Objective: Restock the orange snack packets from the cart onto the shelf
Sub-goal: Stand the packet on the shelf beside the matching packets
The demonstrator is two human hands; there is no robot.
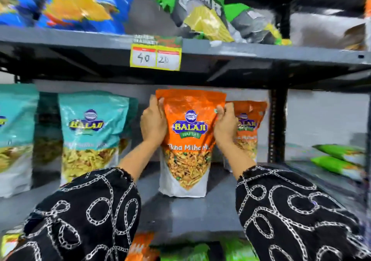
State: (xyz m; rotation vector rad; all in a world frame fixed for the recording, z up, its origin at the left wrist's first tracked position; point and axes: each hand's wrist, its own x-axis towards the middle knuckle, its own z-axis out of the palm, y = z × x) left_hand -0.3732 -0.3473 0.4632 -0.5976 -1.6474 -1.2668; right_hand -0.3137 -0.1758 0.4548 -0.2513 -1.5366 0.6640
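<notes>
An orange snack packet (188,140) stands upright on the grey middle shelf (192,212), its white base resting on the board. My left hand (153,123) grips its upper left edge and my right hand (225,125) grips its upper right edge. A second orange packet (251,126) stands behind it to the right, partly hidden by my right hand. Another orange packet (140,246) shows at the bottom edge, below the shelf front.
Teal snack packets (93,132) stand to the left on the same shelf. Green packets (339,160) lie flat at the right. A dark upright post (278,126) divides the bays. Above, the upper shelf carries a yellow price tag (155,56), blue bags (84,5) and green-black bags (208,17).
</notes>
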